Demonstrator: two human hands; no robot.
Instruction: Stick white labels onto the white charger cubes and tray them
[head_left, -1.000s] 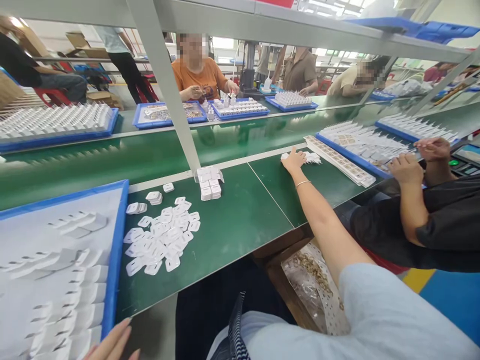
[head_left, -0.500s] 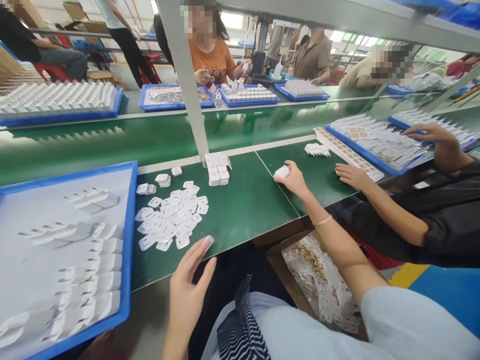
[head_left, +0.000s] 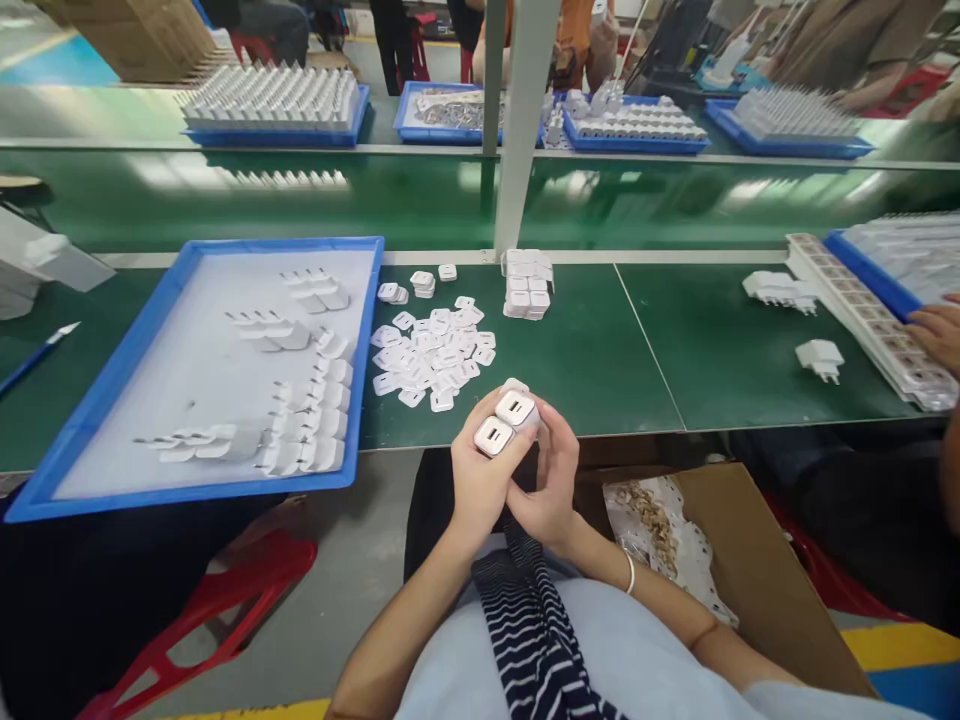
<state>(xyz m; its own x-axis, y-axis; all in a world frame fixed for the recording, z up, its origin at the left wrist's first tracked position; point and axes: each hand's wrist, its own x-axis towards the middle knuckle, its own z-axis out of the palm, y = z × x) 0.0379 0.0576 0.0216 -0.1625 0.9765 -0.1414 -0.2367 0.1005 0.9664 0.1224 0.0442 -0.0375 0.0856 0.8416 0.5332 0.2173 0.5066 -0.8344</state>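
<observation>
In front of my body, at the bench's front edge, my hands are together around a small group of white charger plugs (head_left: 494, 436). Two of their port faces point up at me, and part of another shows behind. My left hand (head_left: 476, 485) wraps them from the left, thumb across the front. On the right side my right hand (head_left: 553, 480) curls its fingers against the same group. Just beyond lies a loose pile of thin white cover plates (head_left: 435, 352) with slots. A neat block of stacked white pieces (head_left: 527, 285) stands by the post.
To the left, a blue-rimmed tray (head_left: 358, 400) bears rows of charger plugs. More plugs (head_left: 820, 358) sit on the bench at right, near a long strip with square cells (head_left: 862, 320) and a co-worker's hand (head_left: 937, 335). An open carton (head_left: 772, 560) stands below the bench.
My right hand has come back from the right side of the bench with white plugs. My left hand, earlier open, has closed on them too. The view has turned left and down.
</observation>
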